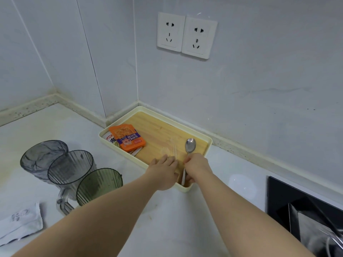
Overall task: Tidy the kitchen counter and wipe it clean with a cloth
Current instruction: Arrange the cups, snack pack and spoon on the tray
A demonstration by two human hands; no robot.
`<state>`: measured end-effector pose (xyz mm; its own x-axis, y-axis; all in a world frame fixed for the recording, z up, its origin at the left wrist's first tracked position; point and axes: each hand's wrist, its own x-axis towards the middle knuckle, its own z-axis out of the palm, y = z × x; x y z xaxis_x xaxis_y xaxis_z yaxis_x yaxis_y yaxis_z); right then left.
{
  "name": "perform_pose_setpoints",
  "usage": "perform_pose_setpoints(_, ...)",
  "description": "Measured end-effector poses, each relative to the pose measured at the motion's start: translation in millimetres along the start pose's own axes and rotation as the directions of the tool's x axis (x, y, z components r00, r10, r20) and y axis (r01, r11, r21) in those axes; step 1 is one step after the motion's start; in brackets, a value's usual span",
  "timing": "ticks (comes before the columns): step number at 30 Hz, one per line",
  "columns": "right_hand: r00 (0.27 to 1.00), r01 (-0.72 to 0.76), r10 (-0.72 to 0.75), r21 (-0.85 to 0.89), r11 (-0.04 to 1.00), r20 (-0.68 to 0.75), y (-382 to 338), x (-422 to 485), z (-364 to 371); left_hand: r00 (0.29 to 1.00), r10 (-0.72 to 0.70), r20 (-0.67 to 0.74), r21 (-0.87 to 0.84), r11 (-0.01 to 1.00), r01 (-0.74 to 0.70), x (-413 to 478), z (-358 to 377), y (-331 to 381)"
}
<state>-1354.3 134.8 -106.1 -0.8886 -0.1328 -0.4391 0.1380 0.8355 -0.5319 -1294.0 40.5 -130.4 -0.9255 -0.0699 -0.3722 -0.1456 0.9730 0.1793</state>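
A cream tray [208, 145] with a wooden bottom sits in the counter corner. An orange snack packet [128, 137] lies on other small packets at the tray's left end. A metal spoon [190, 145] lies at the right end, bowl pointing to the wall. My right hand [196, 165] is curled round the spoon's handle. My left hand [164, 172] rests just beside it over the tray's near rim, fingers stretched toward clear plastic forks [171, 151] that are blurred.
Three tinted plastic mugs [71, 169] stand on the white counter [167, 219] to the left. A white sachet [20, 223] lies at the lower left. A black hob [304, 206] with a steel pan fills the lower right. Two wall sockets [186, 35] hang above.
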Motion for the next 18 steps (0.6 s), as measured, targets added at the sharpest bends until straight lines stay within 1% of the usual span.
perform_pose_setpoints(4, 0.993, 0.115, -0.111, -0.176, 0.978, 0.033, 4, 0, -4, 1.000, 0.028, -0.005, 0.011, 1.000, -0.028, -1, 4, -3)
perform_pose_setpoints(7, 0.987, 0.153, -0.161, -0.257, 0.954, -0.011, 9, 3, -2, 0.999, 0.043, -0.022, -0.001, 0.999, -0.043, -1, 4, -4)
perform_pose_setpoints(11, 0.986, 0.167, -0.169, -0.094, 0.981, -0.009, 23, 1, -6, 0.997, 0.026, -0.067, -0.092, 0.995, -0.032, -3, 3, -4)
perform_pose_setpoints(14, 0.974, 0.224, -0.227, -0.133, 0.965, -0.004, 27, 0, -3, 0.994, -0.018, -0.108, -0.103, 0.995, 0.007, -3, 4, -2)
perform_pose_setpoints(16, 0.970, 0.242, -0.243, -0.159, 0.957, 0.013, 28, 1, 2, 0.998, -0.042, -0.053, -0.082, 0.996, 0.037, -1, 3, 0)
perform_pose_setpoints(18, 0.968, 0.252, -0.249, -0.178, 0.951, 0.040, 30, 1, 5, 0.999, -0.043, 0.021, -0.016, 0.999, 0.044, 1, 2, 3)
